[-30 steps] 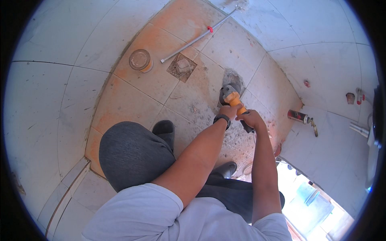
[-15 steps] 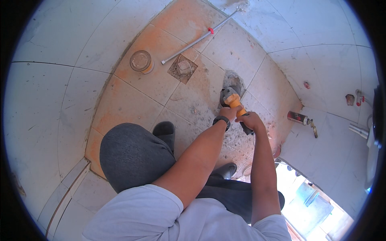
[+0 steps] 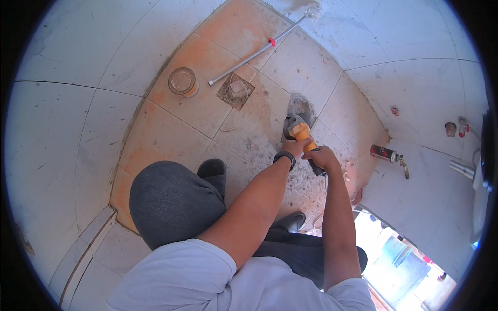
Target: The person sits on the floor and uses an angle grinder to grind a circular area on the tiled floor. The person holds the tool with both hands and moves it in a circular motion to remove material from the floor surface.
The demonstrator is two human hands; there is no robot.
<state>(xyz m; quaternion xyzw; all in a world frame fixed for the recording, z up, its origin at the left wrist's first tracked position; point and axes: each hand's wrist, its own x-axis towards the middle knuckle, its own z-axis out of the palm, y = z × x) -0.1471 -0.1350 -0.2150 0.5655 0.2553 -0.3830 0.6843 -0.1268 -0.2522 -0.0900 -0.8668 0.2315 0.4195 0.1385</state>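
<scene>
Both of my hands are on a yellow and black angle grinder (image 3: 299, 130), whose head is down at the dark pipe opening in the floor. My left hand (image 3: 296, 147), with a black watch at the wrist, wraps round the body near the head. Behind it, my right hand (image 3: 322, 157) grips the rear of the grinder, where a thin cord trails off. A broken-out hole (image 3: 300, 103) with rough grey edges lies just beyond the tool's head. Grit and chips are scattered over the tiles round it. The grinder's disc cannot be made out clearly.
A round tin (image 3: 183, 82) stands at the far left, near a square cutout (image 3: 236, 91) in the tiles. A metal pipe (image 3: 257, 53) with a red collar leans toward the far wall. At right lies a gas canister torch (image 3: 385, 152). My slippered foot (image 3: 211, 171) is on the floor.
The grinder's head has shifted very slightly toward me, both hands still on it. At the bright doorway, reddish shapes have come into view.
</scene>
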